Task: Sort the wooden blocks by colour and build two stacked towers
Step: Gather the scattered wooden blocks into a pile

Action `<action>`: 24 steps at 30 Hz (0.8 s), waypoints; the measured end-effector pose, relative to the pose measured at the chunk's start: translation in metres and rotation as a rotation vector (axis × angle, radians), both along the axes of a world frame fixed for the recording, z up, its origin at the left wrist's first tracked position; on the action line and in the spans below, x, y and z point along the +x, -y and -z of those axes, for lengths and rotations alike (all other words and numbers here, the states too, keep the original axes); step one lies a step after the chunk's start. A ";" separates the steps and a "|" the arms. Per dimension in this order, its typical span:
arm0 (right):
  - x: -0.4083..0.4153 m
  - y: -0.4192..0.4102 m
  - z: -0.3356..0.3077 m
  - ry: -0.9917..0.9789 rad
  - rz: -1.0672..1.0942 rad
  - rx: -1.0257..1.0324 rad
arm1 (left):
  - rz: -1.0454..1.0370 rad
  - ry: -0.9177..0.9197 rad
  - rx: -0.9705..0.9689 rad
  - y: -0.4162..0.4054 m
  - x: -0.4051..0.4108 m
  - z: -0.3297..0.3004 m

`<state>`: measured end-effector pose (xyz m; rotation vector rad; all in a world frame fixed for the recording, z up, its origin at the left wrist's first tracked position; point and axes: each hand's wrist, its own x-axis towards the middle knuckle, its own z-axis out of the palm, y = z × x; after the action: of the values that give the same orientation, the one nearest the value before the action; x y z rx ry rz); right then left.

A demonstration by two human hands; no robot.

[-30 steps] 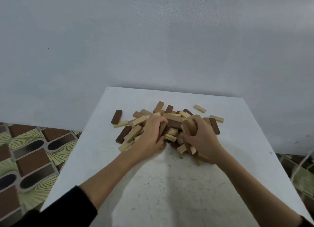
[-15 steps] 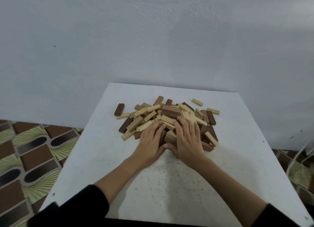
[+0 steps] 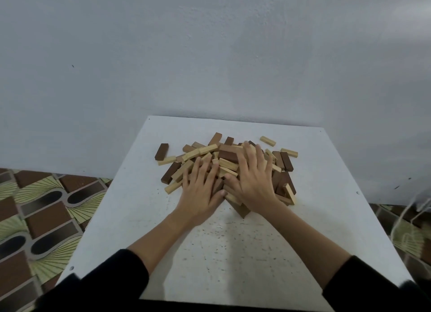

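A mixed pile of wooden blocks [image 3: 205, 151], pale and dark brown, lies jumbled at the far middle of the white table [image 3: 233, 253]. My left hand [image 3: 200, 192] lies flat on the pile's near left side with fingers spread. My right hand [image 3: 254, 181] lies flat on the pile's middle and right, fingers straight and spread. Both palms press on blocks and hide the ones beneath. A dark block [image 3: 161, 151] lies apart at the far left, and two pale blocks [image 3: 267, 141] [image 3: 289, 152] lie apart at the far right.
The table stands against a plain grey wall [image 3: 210, 55]. Its near half carries only small specks. A patterned brown and green floor [image 3: 42, 213] shows beyond the table's left and right edges. My black sleeves [image 3: 98, 286] fill the bottom corners.
Both hands went from curled in the pile to flat with spread fingers, and slid further over it. The blocks have spread out flatter.
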<state>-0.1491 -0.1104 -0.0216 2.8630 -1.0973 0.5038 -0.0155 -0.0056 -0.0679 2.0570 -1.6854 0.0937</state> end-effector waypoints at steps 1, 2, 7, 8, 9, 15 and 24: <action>-0.002 0.005 -0.005 0.073 -0.001 0.044 | 0.003 -0.025 -0.034 -0.001 0.004 -0.007; -0.005 0.012 -0.010 0.140 0.009 0.104 | -0.005 -0.052 -0.067 -0.001 0.011 -0.013; -0.022 0.073 -0.022 0.284 0.153 0.302 | -0.208 -0.195 -0.091 0.005 0.062 -0.029; -0.024 0.090 -0.019 0.225 0.186 0.352 | -0.258 -0.218 -0.072 0.006 0.074 -0.030; -0.024 0.105 -0.016 0.146 0.202 0.403 | -0.296 -0.244 -0.055 0.008 0.085 -0.029; -0.015 0.139 -0.020 0.049 0.150 0.595 | -0.254 -0.396 0.088 0.018 0.123 -0.019; -0.037 0.155 -0.021 0.188 0.243 0.857 | -0.177 -0.474 0.000 0.027 0.131 -0.024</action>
<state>-0.1861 -0.2652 -0.0010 3.2966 -2.0911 0.3432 0.1157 -0.0330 -0.0441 2.0219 -1.2146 -0.3128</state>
